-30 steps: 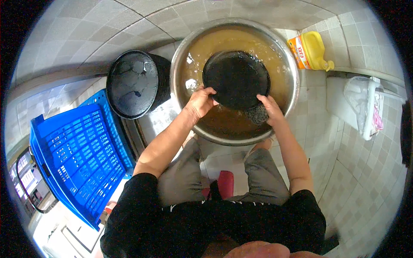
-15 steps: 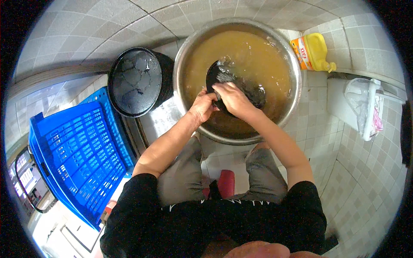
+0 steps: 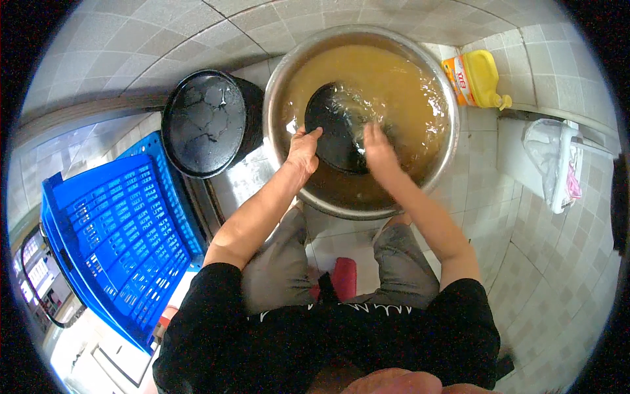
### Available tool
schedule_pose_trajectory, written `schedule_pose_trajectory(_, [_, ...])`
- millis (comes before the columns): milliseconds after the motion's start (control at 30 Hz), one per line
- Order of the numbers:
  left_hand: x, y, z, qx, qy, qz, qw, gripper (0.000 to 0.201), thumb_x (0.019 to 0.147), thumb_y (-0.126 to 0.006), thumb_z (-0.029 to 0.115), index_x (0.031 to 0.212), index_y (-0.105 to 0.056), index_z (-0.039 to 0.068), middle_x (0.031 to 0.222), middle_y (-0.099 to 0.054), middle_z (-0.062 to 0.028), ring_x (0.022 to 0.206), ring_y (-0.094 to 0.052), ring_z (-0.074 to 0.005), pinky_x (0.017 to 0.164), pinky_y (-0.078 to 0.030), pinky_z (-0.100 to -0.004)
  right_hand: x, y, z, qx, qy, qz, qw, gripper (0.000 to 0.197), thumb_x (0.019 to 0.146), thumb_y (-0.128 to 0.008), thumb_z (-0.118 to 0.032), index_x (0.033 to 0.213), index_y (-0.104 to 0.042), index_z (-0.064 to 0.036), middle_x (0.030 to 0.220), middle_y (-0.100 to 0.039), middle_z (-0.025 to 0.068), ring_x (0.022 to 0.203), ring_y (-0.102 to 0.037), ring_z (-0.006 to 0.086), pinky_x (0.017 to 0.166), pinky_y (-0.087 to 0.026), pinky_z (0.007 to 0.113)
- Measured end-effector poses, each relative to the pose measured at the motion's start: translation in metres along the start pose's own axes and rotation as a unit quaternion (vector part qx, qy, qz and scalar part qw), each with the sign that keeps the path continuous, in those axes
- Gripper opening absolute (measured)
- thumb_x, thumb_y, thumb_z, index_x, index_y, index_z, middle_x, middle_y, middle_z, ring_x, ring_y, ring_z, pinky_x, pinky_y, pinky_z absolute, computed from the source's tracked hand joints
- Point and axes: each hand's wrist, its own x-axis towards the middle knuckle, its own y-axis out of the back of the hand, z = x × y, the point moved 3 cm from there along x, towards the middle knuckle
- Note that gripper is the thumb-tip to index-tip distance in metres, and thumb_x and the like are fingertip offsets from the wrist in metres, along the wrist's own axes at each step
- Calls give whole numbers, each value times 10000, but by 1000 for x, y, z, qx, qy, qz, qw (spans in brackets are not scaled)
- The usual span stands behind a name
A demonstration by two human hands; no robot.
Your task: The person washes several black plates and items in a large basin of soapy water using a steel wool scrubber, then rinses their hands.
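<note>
A wide metal basin (image 3: 453, 125) holds murky yellow-brown water. Tilted and partly under that water is a black oval plate (image 3: 328, 121). My left hand (image 3: 304, 150) is closed on the plate's left edge, with the thumb over its upper face. At the plate's right side, my right hand (image 3: 380, 151) is a little blurred, its fingers stretched out at the water's surface. I see nothing held in it. Ripples and glare hide the plate's right part.
Left of the basin stands a stack of black oval plates (image 3: 203, 125), the top one wet. A blue plastic basket (image 3: 125, 230) leans nearer on the left. A yellow bottle (image 3: 482, 79) is right of the basin, by a bag-lined white bin (image 3: 558, 167). Tiled walls surround the basin.
My right hand has moved right, from over the plate to its right side. The plate and my left hand have shifted slightly left, showing more of the plate. The water is more rippled.
</note>
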Motion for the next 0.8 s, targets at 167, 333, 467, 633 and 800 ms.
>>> schedule_pose_trajectory(167, [-11, -14, 16, 119, -55, 43, 990, 153, 800, -576, -13, 952, -587, -22, 874, -635, -107, 702, -611, -213, 616, -510, -331, -10, 37, -60, 91, 125, 60, 986, 315, 759, -481, -19, 1069, -500, 35, 1013, -507, 229, 923, -522, 365, 835, -458, 400])
schedule_pose_trajectory(333, [-32, -33, 49, 306, -321, 32, 896, 125, 789, -598, 32, 904, -610, -16, 803, -651, -145, 671, -620, -249, 627, -488, -334, -11, 46, -15, 78, 94, 15, 992, 155, 718, -499, 26, 865, -522, -17, 915, -521, 199, 885, -529, 357, 778, -463, 410])
schedule_pose_trajectory(467, [-93, -67, 75, 524, -515, 27, 678, 214, 730, -621, 45, 944, -625, 31, 797, -617, -210, 755, -608, -366, 654, -485, -375, -21, 71, 13, 99, 51, 30, 993, 195, 755, -464, 44, 930, -540, 5, 929, -550, 213, 892, -545, 381, 789, -461, 434])
schedule_pose_trajectory(633, [-150, -81, 97, 552, -646, -124, 513, 405, 648, -582, -4, 1049, -604, 48, 1045, -625, -141, 957, -609, -293, 849, -485, -358, -31, 102, 6, 91, -16, 32, 995, 275, 775, -457, 13, 1028, -563, -6, 1004, -564, 276, 935, -559, 408, 816, -474, 430])
schedule_pose_trajectory(800, [-197, -80, 123, 569, -719, -109, 384, 401, 672, -581, 48, 1073, -598, 62, 1065, -623, -126, 968, -604, -303, 869, -475, -383, -29, 135, -21, 220, -70, 49, 972, 289, 730, -497, 40, 1009, -563, 0, 933, -563, 221, 862, -558, 378, 746, -466, 418])
